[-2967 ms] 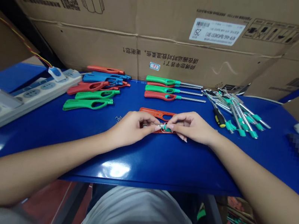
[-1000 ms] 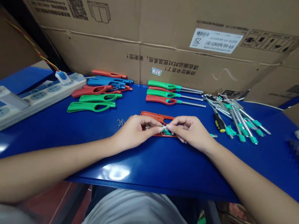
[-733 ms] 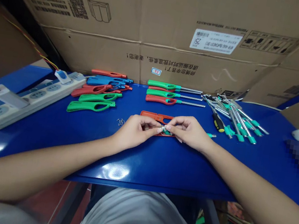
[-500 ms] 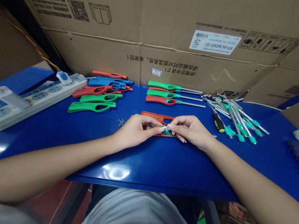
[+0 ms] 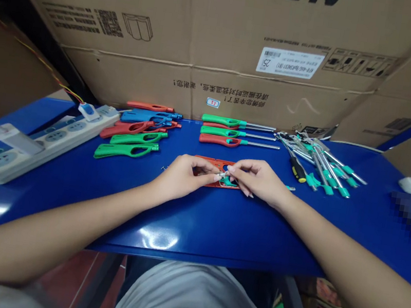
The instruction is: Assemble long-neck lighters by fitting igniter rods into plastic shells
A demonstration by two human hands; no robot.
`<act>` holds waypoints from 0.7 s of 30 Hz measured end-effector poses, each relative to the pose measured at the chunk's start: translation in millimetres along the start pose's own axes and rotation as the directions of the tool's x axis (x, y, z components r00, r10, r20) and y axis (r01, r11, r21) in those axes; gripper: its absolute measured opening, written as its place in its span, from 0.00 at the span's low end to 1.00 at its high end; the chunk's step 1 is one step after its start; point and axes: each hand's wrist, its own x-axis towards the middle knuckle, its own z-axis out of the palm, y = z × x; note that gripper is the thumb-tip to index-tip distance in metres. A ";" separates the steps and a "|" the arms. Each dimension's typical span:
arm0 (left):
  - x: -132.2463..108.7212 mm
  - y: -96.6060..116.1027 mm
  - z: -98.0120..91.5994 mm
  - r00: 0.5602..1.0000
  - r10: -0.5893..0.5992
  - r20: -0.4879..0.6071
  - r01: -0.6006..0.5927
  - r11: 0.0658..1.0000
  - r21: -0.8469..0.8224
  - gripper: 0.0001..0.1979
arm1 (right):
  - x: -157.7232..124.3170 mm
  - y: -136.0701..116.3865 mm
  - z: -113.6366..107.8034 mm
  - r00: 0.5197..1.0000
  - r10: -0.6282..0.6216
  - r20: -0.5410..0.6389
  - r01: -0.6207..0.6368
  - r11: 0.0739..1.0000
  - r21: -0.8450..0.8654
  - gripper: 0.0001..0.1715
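My left hand [image 5: 181, 177] pinches a small whitish or silvery part [image 5: 222, 175] between thumb and forefinger. From the other side, the fingertips of my right hand [image 5: 259, 181] close on the same part or on a thin wire at it; fingers partly cover it. Under my hands lies an open orange lighter casing [image 5: 212, 182], with a teal piece [image 5: 227, 182] inside it. Loose screws [image 5: 164, 168] lie just left of my left hand, partly hidden by it.
Several lighter handles [image 5: 128, 151] lie at left, beside a power strip [image 5: 45, 141]. Lighters with metal rods [image 5: 223, 140] sit at the back. To the right are a screwdriver [image 5: 298, 170] and a pile of rod assemblies [image 5: 330, 166]. A cardboard wall [image 5: 156, 71] stands behind.
The view has shifted slightly. My right fingertips have moved a little up and left at the small part; my left hand keeps its pinch.
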 end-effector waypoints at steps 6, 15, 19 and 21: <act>-2.1 0.4 -16.1 0.997 0.068 0.046 -0.077 0.965 0.249 0.13 | 6.4 3.2 -12.3 0.992 0.057 -0.116 -0.014 0.938 0.347 0.15; -3.3 1.6 -12.1 0.971 0.210 0.117 -0.240 0.850 0.469 0.08 | 6.3 1.3 -11.5 0.990 0.098 -0.100 -0.055 0.929 0.366 0.11; -6.4 3.8 -13.1 0.983 0.133 0.130 -0.177 0.882 0.436 0.09 | 7.5 1.3 -13.0 0.989 0.107 -0.100 -0.060 0.918 0.391 0.11; -7.1 4.0 -14.3 0.980 0.144 0.140 -0.192 0.879 0.436 0.10 | 7.8 1.6 -14.0 0.990 0.105 -0.098 -0.057 0.915 0.400 0.11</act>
